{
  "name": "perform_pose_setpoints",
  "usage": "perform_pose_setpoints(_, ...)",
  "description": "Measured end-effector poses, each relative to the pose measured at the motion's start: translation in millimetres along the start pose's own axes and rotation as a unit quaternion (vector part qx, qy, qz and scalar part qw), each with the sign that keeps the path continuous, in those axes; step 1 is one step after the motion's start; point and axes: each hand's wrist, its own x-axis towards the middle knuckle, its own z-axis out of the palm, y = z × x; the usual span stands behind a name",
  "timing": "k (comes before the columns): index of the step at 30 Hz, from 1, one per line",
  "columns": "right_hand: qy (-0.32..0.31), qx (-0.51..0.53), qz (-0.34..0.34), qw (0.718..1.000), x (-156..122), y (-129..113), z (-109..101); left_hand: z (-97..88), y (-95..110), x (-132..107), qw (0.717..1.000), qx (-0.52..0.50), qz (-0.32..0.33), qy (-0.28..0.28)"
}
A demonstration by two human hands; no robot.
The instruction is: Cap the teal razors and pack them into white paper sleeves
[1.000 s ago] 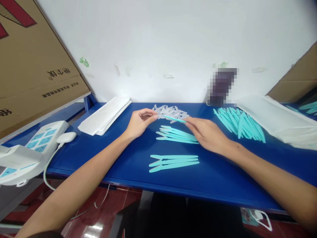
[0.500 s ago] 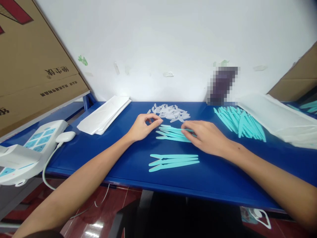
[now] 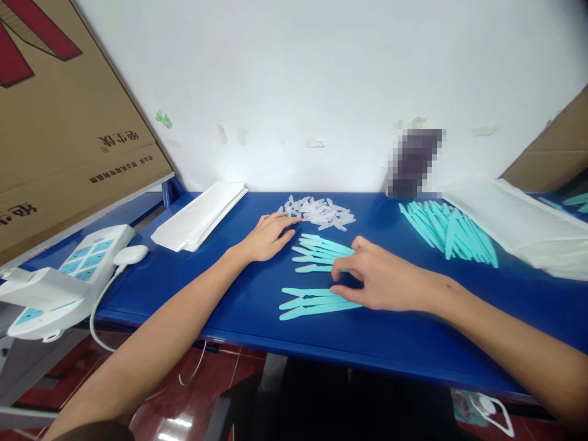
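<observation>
My left hand (image 3: 269, 237) is open, its fingertips at the near edge of a pile of small translucent white blade caps (image 3: 321, 211). My right hand (image 3: 372, 275) is curled, with thumb and forefinger apart. Its thumb reaches over a front row of three turquoise eyebrow razors (image 3: 312, 301); whether it touches them I cannot tell. Just behind this row lies a fanned group of several turquoise eyebrow razors (image 3: 316, 251), their right ends partly hidden by my right hand. All the blade ends in both groups point left.
A larger heap of turquoise razors (image 3: 448, 229) lies at the right beside a white bag (image 3: 519, 223). White folded sheets (image 3: 197, 217) and a power strip (image 3: 76, 275) are at the left. Cardboard boxes (image 3: 68, 116) flank the blue table (image 3: 220, 288). A pixelated dark patch (image 3: 416, 162) is against the wall.
My right hand has moved toward me from the rear razors to the front row, its fingers spreading. My left hand's pinched fingers have opened out toward the caps. The view has shifted slightly.
</observation>
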Motion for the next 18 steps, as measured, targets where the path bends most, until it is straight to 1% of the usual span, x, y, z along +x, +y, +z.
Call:
perform_pose_setpoints(2,-0.029,0.015,-0.005,0.999,-1,-1,0,-1.0,-1,1,0.999,0.010,0.006,0.045)
perform_pose_setpoints(4,-0.045,0.013,-0.013,0.999,-1,0,-1,-1.2,-3,1,0.997,0.018,0.011,0.077)
perform_pose_setpoints(6,-0.058,0.013,-0.013,0.998,0,1,-3,-0.8,-5,1,0.996,0.028,0.010,0.089)
perform_pose_setpoints(9,-0.077,0.023,-0.002,0.997,0,-1,-8,0.0,-8,1,0.995,0.042,-0.011,0.084)
perform_pose_setpoints(12,-0.057,0.003,0.002,0.998,-1,-4,-10,-0.9,-9,1,0.996,0.045,-0.031,0.071)
perform_pose_setpoints(15,-0.026,-0.025,-0.014,0.999,-1,-1,-7,-2.5,-10,0,0.996,0.051,-0.017,0.065)
perform_pose_setpoints(17,0.015,-0.030,-0.040,0.999,0,3,-5,-2.7,-12,0,0.996,0.056,0.001,0.067)
perform_pose_setpoints(18,0.046,-0.030,-0.051,0.997,1,6,-3,-2.4,-13,0,0.996,0.058,0.007,0.068)
